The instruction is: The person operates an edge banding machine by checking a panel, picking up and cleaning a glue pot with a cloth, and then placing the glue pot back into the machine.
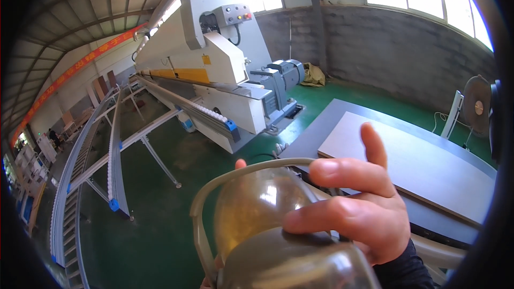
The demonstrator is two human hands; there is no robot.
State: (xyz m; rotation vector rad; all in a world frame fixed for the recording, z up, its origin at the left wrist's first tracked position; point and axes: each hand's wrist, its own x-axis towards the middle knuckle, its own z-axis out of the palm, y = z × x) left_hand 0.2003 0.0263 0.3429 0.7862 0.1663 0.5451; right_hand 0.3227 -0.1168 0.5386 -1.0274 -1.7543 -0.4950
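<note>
Close in front of me, at the lower middle, is a translucent amber-brown plastic piece (257,203) with a rounded shell, a dark smooth part below it and a curved beige band. I cannot make out its exact kind. My right hand (369,208) is on its right side: one fingertip presses the dark part, another finger lies at the band, and one finger points up. My left hand (241,164) is mostly hidden behind the piece. Only a fingertip beyond the band and a bit of skin at the lower left show, around its far and left sides.
A long white machine (203,64) with a button panel (234,15) and grey motor (284,75) stands ahead. Roller rails (115,171) run along the left. At right a pale board (407,155) lies on a dark table (310,139); a fan (476,107) stands beyond.
</note>
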